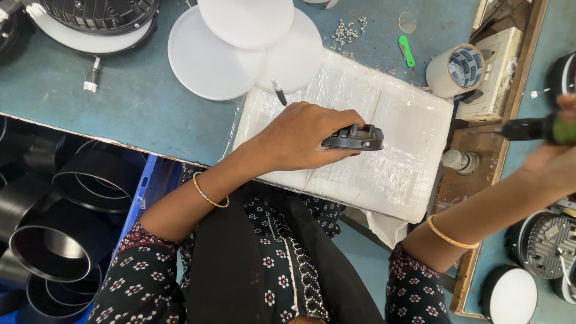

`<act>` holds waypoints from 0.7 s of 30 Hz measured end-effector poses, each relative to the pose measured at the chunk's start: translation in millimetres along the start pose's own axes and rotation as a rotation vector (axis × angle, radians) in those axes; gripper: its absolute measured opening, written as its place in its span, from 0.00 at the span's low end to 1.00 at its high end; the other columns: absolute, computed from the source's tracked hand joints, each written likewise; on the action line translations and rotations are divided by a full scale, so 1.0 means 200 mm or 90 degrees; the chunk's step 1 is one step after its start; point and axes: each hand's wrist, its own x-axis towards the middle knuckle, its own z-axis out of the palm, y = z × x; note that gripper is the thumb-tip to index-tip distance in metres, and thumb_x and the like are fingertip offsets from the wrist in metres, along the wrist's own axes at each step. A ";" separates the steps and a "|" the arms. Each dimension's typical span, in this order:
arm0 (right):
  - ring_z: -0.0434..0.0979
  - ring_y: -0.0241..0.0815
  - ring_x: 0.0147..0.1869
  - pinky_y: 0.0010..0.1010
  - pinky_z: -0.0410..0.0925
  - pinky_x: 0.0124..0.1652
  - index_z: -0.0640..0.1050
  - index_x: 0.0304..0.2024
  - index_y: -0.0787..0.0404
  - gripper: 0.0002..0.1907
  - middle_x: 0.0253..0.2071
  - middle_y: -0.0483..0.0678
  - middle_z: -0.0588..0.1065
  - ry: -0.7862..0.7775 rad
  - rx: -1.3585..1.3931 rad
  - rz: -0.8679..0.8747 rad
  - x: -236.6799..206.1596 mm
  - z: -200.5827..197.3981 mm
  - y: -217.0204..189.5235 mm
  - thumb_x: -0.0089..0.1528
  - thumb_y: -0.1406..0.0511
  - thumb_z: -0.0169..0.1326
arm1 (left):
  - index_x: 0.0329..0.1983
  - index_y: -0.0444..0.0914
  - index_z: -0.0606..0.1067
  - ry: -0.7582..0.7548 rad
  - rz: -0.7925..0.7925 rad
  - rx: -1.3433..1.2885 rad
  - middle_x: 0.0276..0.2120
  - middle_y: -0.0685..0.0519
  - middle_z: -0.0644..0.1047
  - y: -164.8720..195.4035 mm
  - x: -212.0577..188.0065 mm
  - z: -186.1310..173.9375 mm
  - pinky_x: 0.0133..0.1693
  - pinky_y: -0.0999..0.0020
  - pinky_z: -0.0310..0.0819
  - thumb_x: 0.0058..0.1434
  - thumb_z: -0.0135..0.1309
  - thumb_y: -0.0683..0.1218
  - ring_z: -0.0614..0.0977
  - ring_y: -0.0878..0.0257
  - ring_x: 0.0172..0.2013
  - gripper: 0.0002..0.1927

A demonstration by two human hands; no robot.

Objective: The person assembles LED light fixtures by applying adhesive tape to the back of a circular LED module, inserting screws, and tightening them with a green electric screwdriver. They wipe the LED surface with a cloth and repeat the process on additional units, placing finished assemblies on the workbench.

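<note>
My left hand grips a small black ribbed part and holds it on edge against a white pad wrapped in plastic film. My right hand is out at the right edge, closed on a dark power screwdriver with a green band whose bit points left toward the pad. The screwdriver stays well apart from the black part. Both wrists wear a thin gold bangle.
Three white round discs overlap behind the pad, with a pile of small screws, a green tool and a roll of tape nearby. Black cylindrical housings fill a blue crate at left. Finned lamp bodies lie at right.
</note>
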 end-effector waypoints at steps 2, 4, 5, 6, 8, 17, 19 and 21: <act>0.64 0.40 0.32 0.28 0.62 0.37 0.63 0.37 0.61 0.10 0.29 0.49 0.64 -0.041 0.062 -0.004 0.03 0.01 0.06 0.74 0.67 0.45 | 0.48 0.42 0.74 0.002 0.002 0.004 0.30 0.52 0.83 0.00 0.00 -0.01 0.30 0.56 0.73 0.61 0.61 0.52 0.83 0.51 0.27 0.16; 0.62 0.39 0.29 0.27 0.60 0.34 0.63 0.33 0.60 0.14 0.26 0.48 0.63 -0.065 0.114 -0.045 0.00 0.11 0.06 0.75 0.65 0.43 | 0.48 0.42 0.74 0.009 0.008 0.006 0.30 0.52 0.83 0.00 0.00 -0.01 0.30 0.56 0.73 0.61 0.61 0.52 0.83 0.51 0.27 0.16; 0.61 0.38 0.27 0.27 0.58 0.33 0.63 0.32 0.60 0.16 0.25 0.47 0.62 -0.070 0.131 -0.069 -0.04 0.18 0.04 0.75 0.64 0.42 | 0.48 0.42 0.74 0.016 0.013 0.006 0.31 0.51 0.83 0.01 0.00 -0.02 0.30 0.56 0.73 0.61 0.61 0.52 0.83 0.50 0.28 0.16; 0.60 0.38 0.25 0.27 0.57 0.32 0.63 0.30 0.59 0.18 0.23 0.47 0.61 -0.074 0.141 -0.085 -0.08 0.26 0.00 0.76 0.63 0.42 | 0.48 0.42 0.74 0.021 0.019 0.006 0.31 0.51 0.83 0.01 -0.01 -0.02 0.31 0.56 0.73 0.61 0.61 0.52 0.83 0.50 0.28 0.16; 0.60 0.36 0.24 0.27 0.58 0.30 0.62 0.30 0.59 0.17 0.24 0.46 0.62 -0.079 0.160 -0.114 -0.20 0.45 -0.07 0.73 0.61 0.41 | 0.48 0.42 0.74 0.022 0.024 0.003 0.31 0.51 0.83 0.01 -0.01 -0.02 0.31 0.55 0.73 0.61 0.61 0.52 0.83 0.49 0.28 0.16; 0.65 0.37 0.22 0.32 0.64 0.28 0.66 0.33 0.62 0.20 0.26 0.47 0.63 -0.194 0.124 -0.104 -0.34 1.04 -0.26 0.77 0.58 0.37 | 0.48 0.43 0.74 0.019 0.006 0.000 0.28 0.51 0.81 0.02 -0.02 -0.01 0.30 0.54 0.72 0.62 0.61 0.53 0.82 0.48 0.27 0.16; 0.64 0.37 0.21 0.32 0.63 0.28 0.66 0.33 0.63 0.19 0.25 0.47 0.62 -0.168 0.099 -0.092 -0.35 1.08 -0.28 0.78 0.61 0.38 | 0.48 0.43 0.74 0.013 -0.001 0.000 0.26 0.51 0.81 0.02 -0.01 -0.01 0.30 0.54 0.72 0.62 0.61 0.53 0.82 0.49 0.27 0.16; 0.63 0.37 0.21 0.33 0.63 0.28 0.66 0.34 0.64 0.18 0.25 0.48 0.61 -0.157 0.099 -0.084 -0.36 1.11 -0.30 0.78 0.63 0.38 | 0.47 0.42 0.74 0.014 0.005 -0.003 0.27 0.52 0.81 0.02 -0.01 -0.01 0.30 0.55 0.72 0.61 0.61 0.53 0.82 0.50 0.26 0.16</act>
